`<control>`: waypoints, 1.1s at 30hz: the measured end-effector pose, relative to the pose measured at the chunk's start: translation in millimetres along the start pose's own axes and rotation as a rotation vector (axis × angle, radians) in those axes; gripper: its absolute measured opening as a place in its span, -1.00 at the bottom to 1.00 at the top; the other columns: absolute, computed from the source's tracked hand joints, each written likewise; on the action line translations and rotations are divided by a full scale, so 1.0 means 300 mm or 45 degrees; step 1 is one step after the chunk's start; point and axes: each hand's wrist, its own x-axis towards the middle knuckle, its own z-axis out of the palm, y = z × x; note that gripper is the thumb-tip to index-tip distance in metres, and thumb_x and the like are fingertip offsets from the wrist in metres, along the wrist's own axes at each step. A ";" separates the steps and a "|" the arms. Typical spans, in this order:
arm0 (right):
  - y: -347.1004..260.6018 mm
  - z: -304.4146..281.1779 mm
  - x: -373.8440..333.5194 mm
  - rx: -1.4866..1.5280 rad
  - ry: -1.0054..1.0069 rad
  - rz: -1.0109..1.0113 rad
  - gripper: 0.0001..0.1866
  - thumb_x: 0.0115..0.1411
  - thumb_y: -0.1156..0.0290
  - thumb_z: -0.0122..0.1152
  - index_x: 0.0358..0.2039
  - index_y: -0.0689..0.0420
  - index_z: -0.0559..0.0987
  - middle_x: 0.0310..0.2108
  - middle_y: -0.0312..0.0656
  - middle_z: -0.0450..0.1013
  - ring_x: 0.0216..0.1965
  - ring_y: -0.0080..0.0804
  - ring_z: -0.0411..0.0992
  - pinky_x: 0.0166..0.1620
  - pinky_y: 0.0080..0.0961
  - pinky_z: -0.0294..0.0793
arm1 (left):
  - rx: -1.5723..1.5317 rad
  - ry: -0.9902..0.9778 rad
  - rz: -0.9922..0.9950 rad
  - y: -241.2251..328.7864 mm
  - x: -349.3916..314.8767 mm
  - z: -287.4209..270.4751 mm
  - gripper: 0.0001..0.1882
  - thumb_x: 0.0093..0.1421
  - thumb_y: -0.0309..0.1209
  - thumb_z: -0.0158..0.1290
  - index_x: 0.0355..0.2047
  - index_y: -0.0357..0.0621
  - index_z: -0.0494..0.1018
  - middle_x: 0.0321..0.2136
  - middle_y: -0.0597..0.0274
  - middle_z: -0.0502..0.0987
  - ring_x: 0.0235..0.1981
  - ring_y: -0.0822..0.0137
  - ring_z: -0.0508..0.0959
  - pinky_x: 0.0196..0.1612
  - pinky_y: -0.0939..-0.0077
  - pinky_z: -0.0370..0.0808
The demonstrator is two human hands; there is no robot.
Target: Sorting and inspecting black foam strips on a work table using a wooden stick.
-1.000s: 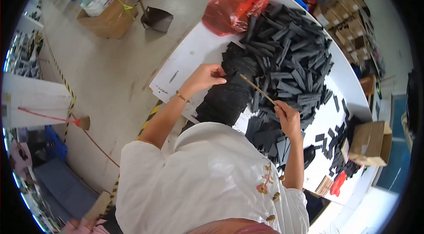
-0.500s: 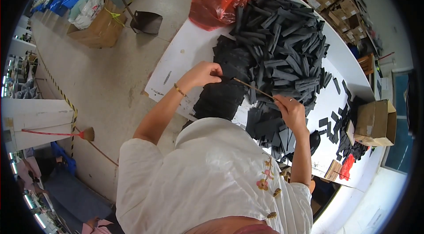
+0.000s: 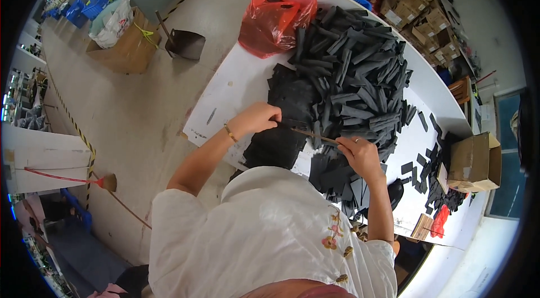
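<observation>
My left hand (image 3: 259, 118) is closed in a pinch at the left edge of a layered stack of flat black pieces (image 3: 289, 93). What its fingertips hold is hard to make out against the black. In my right hand (image 3: 361, 157) is a thin brown stick (image 3: 318, 136), gripped at its right end. The stick's dark far tip lies over the black pieces, close to my left fingertips. Beyond and to the right spreads a big heap of folded black strips (image 3: 365, 73). More flat black pieces (image 3: 329, 171) lie in front of my right hand, nearer my body.
A red plastic bag (image 3: 275, 19) sits on the white table (image 3: 216, 93) at the back. On the right are small black pieces (image 3: 422, 171), an open cardboard box (image 3: 475, 163) and a red scrap (image 3: 440, 220). A dustpan (image 3: 185, 45) stands on the floor, left.
The whole view has shifted, so the table sits lower in it. The stick lies flatter now, its tip still near my left fingers. Both hands keep their grip.
</observation>
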 end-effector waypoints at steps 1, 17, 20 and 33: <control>-0.001 -0.002 0.001 -0.033 -0.047 0.007 -0.82 0.09 0.36 0.24 -0.27 0.07 0.62 -0.55 -0.17 0.45 -0.52 -0.19 0.43 -0.45 -0.33 0.42 | 0.042 -0.011 0.001 0.006 0.001 0.001 -0.83 0.02 -0.44 0.16 -0.36 -0.21 0.50 -0.47 0.08 0.58 -0.42 0.13 0.58 -0.32 0.37 0.48; -0.092 0.415 -0.014 1.132 -0.011 0.413 -0.78 0.25 0.48 0.07 -0.13 0.30 0.49 -0.55 -0.19 0.49 -0.55 -0.55 0.41 -0.47 -0.58 0.36 | 0.289 0.697 0.264 0.160 0.006 0.059 -0.27 -0.09 -0.37 0.29 0.13 -0.04 0.28 0.18 0.05 0.23 0.26 0.04 0.15 0.24 0.07 0.10; -0.112 0.424 -0.024 1.356 -0.056 0.653 -0.79 0.28 0.45 0.04 -0.13 0.30 0.48 -0.58 -0.28 0.44 -0.58 -0.65 0.30 -0.51 -0.66 0.28 | -0.967 1.240 0.053 0.126 0.008 0.080 -0.31 0.02 -0.31 0.28 0.14 -0.19 0.26 0.15 0.01 0.27 0.23 0.09 0.22 0.25 0.12 0.18; -0.247 0.513 0.046 0.972 0.452 0.622 -0.84 0.28 0.54 -0.04 -0.19 0.30 0.47 -0.60 -0.10 0.39 -0.58 -0.36 0.38 -0.47 -0.46 0.38 | -2.381 0.913 -0.358 0.214 0.103 0.243 -0.81 0.21 -0.30 0.13 -0.28 -0.16 0.49 -0.47 0.19 0.54 -0.42 0.30 0.55 -0.34 0.43 0.49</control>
